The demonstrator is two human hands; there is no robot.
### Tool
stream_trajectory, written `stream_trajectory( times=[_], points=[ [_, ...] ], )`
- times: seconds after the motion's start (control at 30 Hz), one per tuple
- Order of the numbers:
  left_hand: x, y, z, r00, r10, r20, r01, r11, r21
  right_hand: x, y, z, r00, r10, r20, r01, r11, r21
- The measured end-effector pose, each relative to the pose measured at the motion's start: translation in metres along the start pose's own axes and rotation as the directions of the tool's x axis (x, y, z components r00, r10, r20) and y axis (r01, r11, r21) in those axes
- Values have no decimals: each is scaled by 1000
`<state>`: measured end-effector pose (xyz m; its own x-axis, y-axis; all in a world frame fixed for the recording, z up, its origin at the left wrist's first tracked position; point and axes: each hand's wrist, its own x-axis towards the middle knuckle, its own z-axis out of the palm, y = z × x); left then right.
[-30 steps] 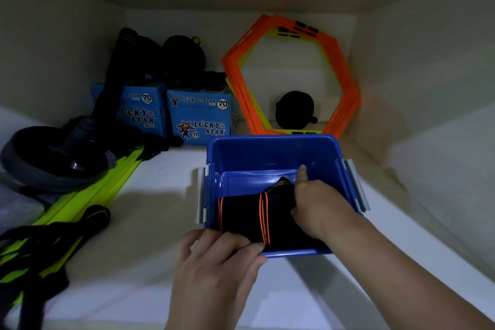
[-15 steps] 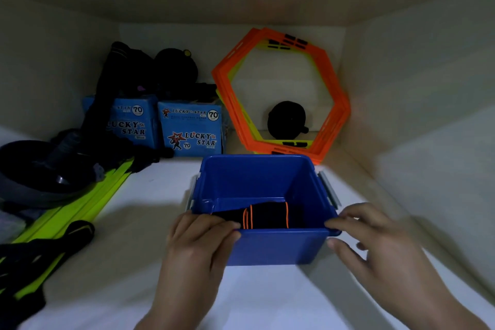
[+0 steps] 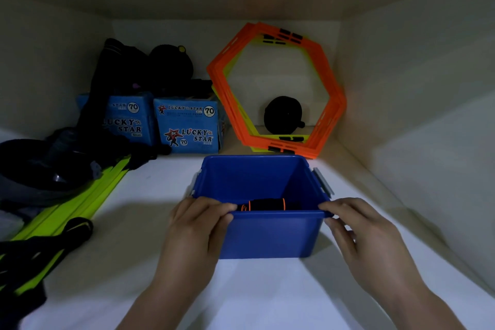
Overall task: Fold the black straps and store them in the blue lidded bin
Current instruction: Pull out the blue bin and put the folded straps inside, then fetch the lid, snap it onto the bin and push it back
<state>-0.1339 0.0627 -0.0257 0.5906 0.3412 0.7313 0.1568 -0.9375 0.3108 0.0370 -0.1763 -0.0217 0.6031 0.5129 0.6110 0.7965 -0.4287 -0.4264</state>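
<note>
The bin (image 3: 263, 233) sits low centre on the shelf (image 3: 150, 187), now gripped by both hands; my right hand (image 3: 359, 236) has left the straps (image 3: 265, 204) and clasps the rim's corner, my left hand (image 3: 195, 225) the other. Stowing looks done. The folded straps lie inside, long axis left-right.

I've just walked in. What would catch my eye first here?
The bright blue bin at the shelf's front centre, gripped at its near corners by the left hand and right hand, with folded black straps inside. Behind it, orange hexagonal rings lean against the back wall.
</note>
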Motion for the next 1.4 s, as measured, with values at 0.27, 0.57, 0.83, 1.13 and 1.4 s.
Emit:
stream_trajectory(
  times=[0.27, 0.57, 0.83, 1.13, 1.4],
  points=[
    [-3, -8, -12, 998, 11, 60, -8, 999, -49, -3, 0, 1, 999, 19, -30, -21, 998, -67],
    [-5, -19, -23, 996, 63, 70, -59, 997, -46, -8, -6, 2, 997, 22, -78, -31, 992, -120],
    [-20, 5, -37, 993, 42, 108, -37, 998, -45, -26, -6, -17, 998, 28, -55, -33, 995, -95],
    [-35, 51, -54, 998, -32, 48, 34, 999, -36, -28, -12, -53, 993, -78, 85, 86, 992, -97],
    [21, 110, -107, 983, 181, -30, -182, 983, -11, 12, -76, -116, 956, -285, -71, 284, 959, -21]
  ],
)
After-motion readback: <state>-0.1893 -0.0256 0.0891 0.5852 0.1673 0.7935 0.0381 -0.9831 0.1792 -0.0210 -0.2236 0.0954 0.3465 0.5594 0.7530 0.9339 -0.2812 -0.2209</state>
